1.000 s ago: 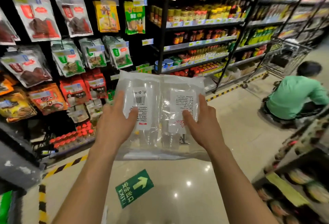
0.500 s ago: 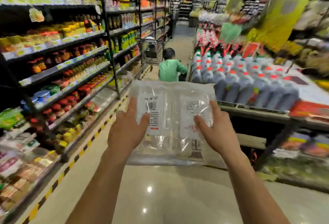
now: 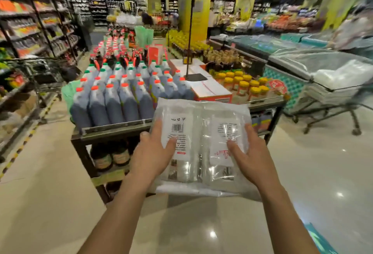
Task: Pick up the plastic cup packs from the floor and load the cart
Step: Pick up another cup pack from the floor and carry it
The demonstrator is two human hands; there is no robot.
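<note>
As the view has swung off the shelves (image 3: 30, 31), left hand (image 3: 153, 152) and right hand (image 3: 250, 157) keep their grip clamped on the cup packs (image 3: 203, 112); the cart (image 3: 329, 94) looks near

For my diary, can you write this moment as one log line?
left hand: grips plastic cup packs | right hand: grips same | state: carried above floor

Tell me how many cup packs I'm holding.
2 show: the left pack gripped by the left hand, the right pack by the right hand. Others may lie hidden underneath.
</note>
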